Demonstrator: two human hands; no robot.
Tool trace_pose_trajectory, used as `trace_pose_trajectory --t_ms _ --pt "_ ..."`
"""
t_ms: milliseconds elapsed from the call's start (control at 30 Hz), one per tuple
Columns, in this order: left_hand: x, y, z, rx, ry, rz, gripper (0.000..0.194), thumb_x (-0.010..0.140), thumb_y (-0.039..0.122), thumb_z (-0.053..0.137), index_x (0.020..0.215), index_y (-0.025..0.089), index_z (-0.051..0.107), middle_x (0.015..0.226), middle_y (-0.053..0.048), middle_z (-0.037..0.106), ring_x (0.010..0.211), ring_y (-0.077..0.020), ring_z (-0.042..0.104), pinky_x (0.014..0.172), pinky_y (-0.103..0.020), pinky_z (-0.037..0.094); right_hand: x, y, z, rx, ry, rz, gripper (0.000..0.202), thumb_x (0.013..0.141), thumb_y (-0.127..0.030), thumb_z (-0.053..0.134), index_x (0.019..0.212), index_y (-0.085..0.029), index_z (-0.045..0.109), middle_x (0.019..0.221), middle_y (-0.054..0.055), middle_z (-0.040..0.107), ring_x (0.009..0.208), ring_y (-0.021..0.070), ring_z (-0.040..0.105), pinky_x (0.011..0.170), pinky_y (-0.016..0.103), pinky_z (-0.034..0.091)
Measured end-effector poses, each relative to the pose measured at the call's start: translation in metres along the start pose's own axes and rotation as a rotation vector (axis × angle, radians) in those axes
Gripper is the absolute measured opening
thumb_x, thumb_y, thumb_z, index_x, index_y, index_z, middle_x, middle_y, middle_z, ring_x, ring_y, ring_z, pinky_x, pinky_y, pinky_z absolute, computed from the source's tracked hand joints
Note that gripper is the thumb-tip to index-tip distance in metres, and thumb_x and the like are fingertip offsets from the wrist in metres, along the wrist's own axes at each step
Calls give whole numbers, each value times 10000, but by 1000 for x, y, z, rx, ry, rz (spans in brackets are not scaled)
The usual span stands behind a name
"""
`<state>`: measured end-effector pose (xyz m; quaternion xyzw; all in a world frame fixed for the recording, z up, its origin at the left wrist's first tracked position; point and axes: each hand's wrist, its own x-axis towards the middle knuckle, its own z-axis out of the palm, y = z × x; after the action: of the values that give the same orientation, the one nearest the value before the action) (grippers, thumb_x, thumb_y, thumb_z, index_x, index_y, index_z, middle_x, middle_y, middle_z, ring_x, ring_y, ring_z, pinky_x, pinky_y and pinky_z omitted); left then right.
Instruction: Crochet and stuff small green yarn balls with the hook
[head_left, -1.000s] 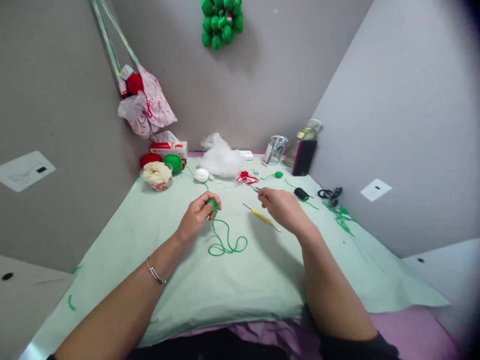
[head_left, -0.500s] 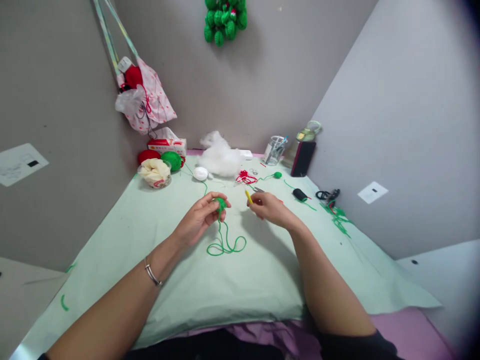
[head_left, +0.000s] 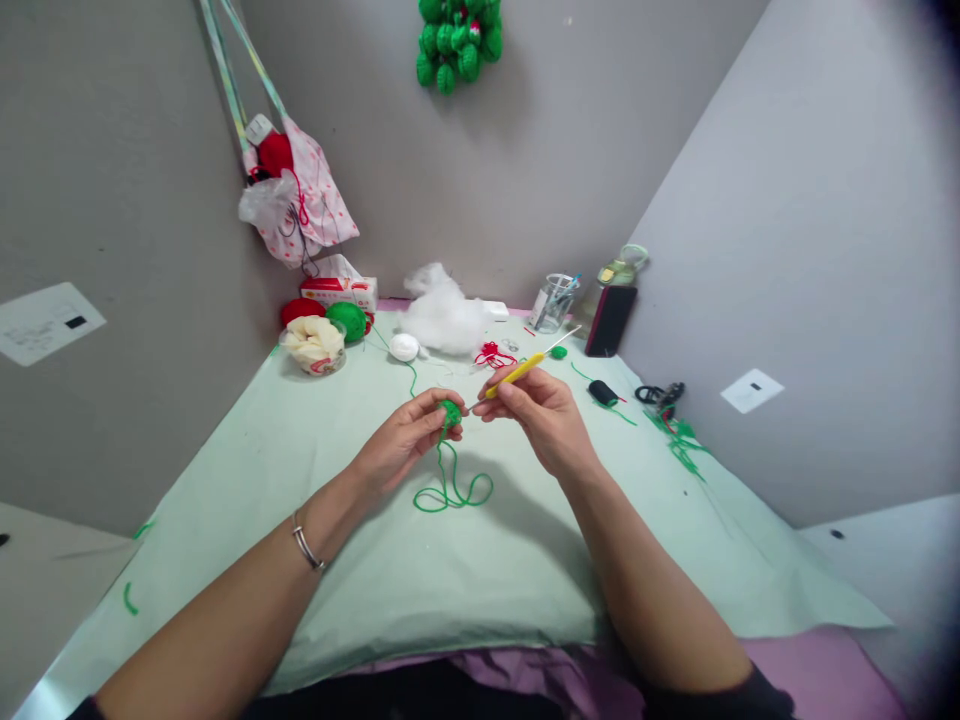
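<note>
Pinched in my left hand [head_left: 405, 436] is a small green crocheted piece [head_left: 451, 413]. A strand of green yarn [head_left: 448, 490] hangs from it and lies in loops on the pale green cloth. My right hand [head_left: 541, 415] grips a crochet hook [head_left: 517, 374] with a yellow handle and metal at both ends. The hook's lower tip points left and reaches the right side of the green piece; whether it is inside a stitch I cannot tell. Both hands are above the middle of the cloth, close together.
White stuffing [head_left: 442, 315], a white yarn ball [head_left: 404, 347] and tangled red yarn [head_left: 495, 355] lie behind my hands. A bowl [head_left: 313, 348] stands at the left, a glass jar [head_left: 553, 303] and a phone [head_left: 611, 320] at the back right. Black thread [head_left: 602, 392] lies to the right.
My right hand has brought the crochet hook left, turning it so its metal tip meets the green piece. My left hand stays nearly in place, still holding the piece.
</note>
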<state>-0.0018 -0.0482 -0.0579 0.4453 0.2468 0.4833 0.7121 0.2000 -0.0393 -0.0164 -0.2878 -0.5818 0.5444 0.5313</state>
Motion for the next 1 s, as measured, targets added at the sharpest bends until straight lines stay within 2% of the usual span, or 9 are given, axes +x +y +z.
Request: trace_pose_trajectory --t_ms 133,300,433,600,767,1000 --pt "0 -1 1 -4 -8 -1 199 877 321 779 1029 199 740 942 -20 682 837 -140 630 834 -262 464 -1 2 4 -70 -29 -20 172 861 -367 794 892 -201 765 831 23 750 734 154 738 716 294 608" --pt "0 -2 0 -12 -13 -6 230 886 334 774 1063 195 723 984 -35 698 846 -147 647 853 -278 481 1 7 6 117 -57 113 202 820 -384 826 908 -213 768 752 -10 696 643 110 640 645 265 570" --pt "-1 -3 1 -12 -43 -25 245 891 345 768 1052 169 713 988 -64 709 856 -165 659 849 -299 501 2 12 10 165 -35 153 233 777 -382 853 895 -217 739 746 -22 672 631 111 635 611 259 556" --pt "-2 -2 3 -20 -64 -35 235 874 333 784 1027 168 717 995 -57 690 820 -154 655 823 -310 525 1 16 14 152 35 125 225 769 -342 858 898 -223 718 724 -27 681 642 119 651 636 259 560" --pt "-2 -1 5 -12 -74 -48 219 858 323 792 989 160 726 987 -50 667 785 -149 658 796 -313 534 1 18 14 121 79 94 220 793 -367 838 919 -235 715 756 -20 696 672 133 667 655 273 573" --pt "-3 2 5 -5 -55 -74 209 887 334 753 962 161 662 996 -67 708 704 -140 676 727 -304 530 3 16 10 96 137 62 225 809 -385 821 927 -222 722 774 -16 683 645 106 629 638 255 548"
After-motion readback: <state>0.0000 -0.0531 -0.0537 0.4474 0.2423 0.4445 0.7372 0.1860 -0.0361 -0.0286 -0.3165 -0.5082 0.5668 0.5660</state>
